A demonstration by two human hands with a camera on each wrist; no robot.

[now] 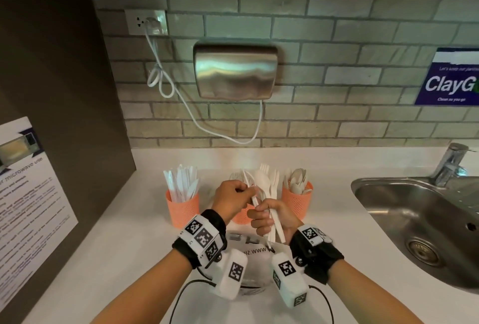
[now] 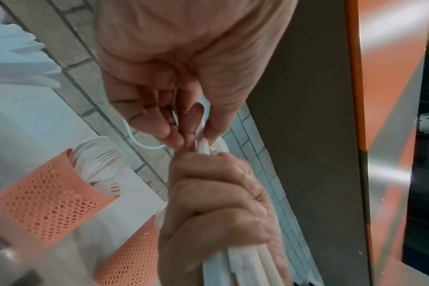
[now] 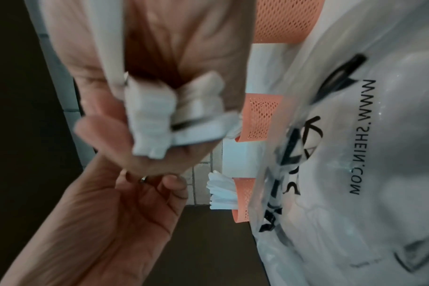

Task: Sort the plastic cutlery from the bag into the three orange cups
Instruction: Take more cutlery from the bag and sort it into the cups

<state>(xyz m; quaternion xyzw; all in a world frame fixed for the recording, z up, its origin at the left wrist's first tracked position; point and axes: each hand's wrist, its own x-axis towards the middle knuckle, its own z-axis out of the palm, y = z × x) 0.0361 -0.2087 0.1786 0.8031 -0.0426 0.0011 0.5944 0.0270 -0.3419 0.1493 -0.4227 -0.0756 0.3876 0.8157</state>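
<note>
Holding a bundle of white cutlery (image 1: 272, 209), your right hand (image 1: 269, 220) has all fingers curled tight around the handles, and the heads stand up above the fist. In the right wrist view the cut ends of these handles (image 3: 169, 116) stick out below your palm. Your left hand (image 1: 233, 200) is touching this bundle from the left: its thumb and fingertips (image 2: 174, 137) are closed in a pinch on one thin white piece at the top of the fist. Which kind of piece it is, I cannot tell.

Below your wrists, close to your body, the clear plastic bag (image 1: 252, 251) with black printed letters lies on the white counter (image 1: 129, 246). Just behind your hands stand the three orange cups in a row. The left cup (image 1: 182, 209) is full of knives, the middle cup (image 1: 242, 216) is mostly hidden by your hands and holds forks, and the right cup (image 1: 298, 200) holds spoons.

To your right the steel sink (image 1: 414, 215) is set in the counter, with the tap (image 1: 449, 165) behind it. Farther back, on the brick wall, a metal hand dryer (image 1: 236, 75) hangs, and its white cable (image 1: 160, 77) goes up to the socket (image 1: 145, 22).
</note>
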